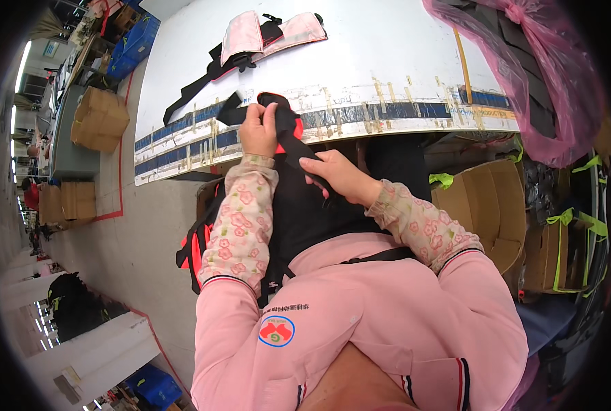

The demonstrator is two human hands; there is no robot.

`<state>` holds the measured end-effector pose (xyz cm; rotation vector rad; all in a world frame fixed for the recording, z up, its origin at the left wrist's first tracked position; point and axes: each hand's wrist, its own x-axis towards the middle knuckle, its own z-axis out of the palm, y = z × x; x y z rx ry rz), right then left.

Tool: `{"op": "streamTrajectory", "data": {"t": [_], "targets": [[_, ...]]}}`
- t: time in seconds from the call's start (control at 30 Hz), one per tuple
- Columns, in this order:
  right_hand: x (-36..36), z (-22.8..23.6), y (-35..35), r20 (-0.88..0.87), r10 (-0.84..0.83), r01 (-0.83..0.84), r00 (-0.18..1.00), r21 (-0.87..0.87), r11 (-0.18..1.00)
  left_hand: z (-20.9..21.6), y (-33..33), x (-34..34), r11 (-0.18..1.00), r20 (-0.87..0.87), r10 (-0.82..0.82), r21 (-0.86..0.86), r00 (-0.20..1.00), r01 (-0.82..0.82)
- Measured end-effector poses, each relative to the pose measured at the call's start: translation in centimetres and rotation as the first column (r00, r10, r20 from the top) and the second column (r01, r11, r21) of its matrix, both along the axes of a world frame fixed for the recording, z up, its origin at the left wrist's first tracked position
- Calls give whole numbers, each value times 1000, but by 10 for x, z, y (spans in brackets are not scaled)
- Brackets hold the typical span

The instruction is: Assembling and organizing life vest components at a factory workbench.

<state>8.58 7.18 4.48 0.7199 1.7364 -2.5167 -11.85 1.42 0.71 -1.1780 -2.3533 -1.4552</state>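
Note:
At the front edge of the white table, my left hand (259, 130) pinches a black fabric piece with red edging (278, 103). From that piece a wide black strap (294, 145) runs down to the right. My right hand (340, 176) is closed round the strap's lower part, near my lap, with a dark end showing below the fingers. Farther back on the table lies a pink-and-black strapped piece (242, 35) with red edging, a black buckle and a loose black strap trailing left.
The white table (388, 55) has a worn, taped front edge. Pink plastic (542, 48) wraps dark material at the right. Below it stand open cardboard boxes (480, 205). Left of the table, cartons (100, 120) and a blue crate (133, 46) line the aisle.

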Motion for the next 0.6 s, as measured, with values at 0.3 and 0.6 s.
{"op": "streamTrajectory", "data": {"t": [0.3,0.6], "targets": [[34,50,-16,-77,115,-114,990,20,993,26,-16,-76,996,20,70,57,997,-71],[82,77,-12,-92,241,-223,966,174,959,18,-72,-200,876,-54,454,-160,890,-456]]}}
